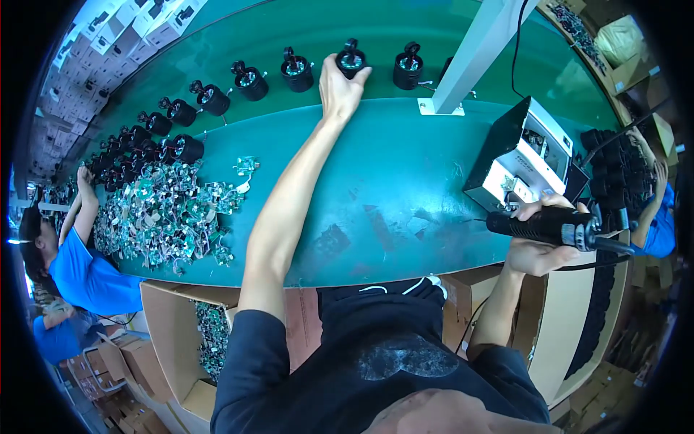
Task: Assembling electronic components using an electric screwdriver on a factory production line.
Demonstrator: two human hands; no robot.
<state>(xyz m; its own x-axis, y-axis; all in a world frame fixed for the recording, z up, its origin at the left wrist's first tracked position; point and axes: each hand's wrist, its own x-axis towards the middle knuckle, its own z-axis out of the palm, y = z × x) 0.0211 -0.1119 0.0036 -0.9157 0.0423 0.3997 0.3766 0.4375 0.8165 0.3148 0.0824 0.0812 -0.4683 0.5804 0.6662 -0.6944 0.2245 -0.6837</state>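
Note:
My left hand (pixel 342 92) reaches to the far side of the green bench. Its thumb and fingers close around a black cylindrical housing (pixel 352 65), which has a ring-shaped bracket on top and a circuit board showing inside. Similar housings stand in a curved row on both sides of it, one (pixel 296 72) just to the left and another (pixel 408 69) to the right. At the right, my right hand (pixel 538 249) is wrapped around a black electric screwdriver (pixel 538 226) with a silver collar, held over the bench's near edge. Its bit end points right.
A heap of small circuit boards (pixel 166 213) covers the bench's left. A white-and-black box-shaped device (pixel 524 155) and a grey post (pixel 470 61) stand at right. Cardboard boxes (pixel 166 340) sit below the near edge. Co-workers in blue (pixel 90 275) are on both sides.

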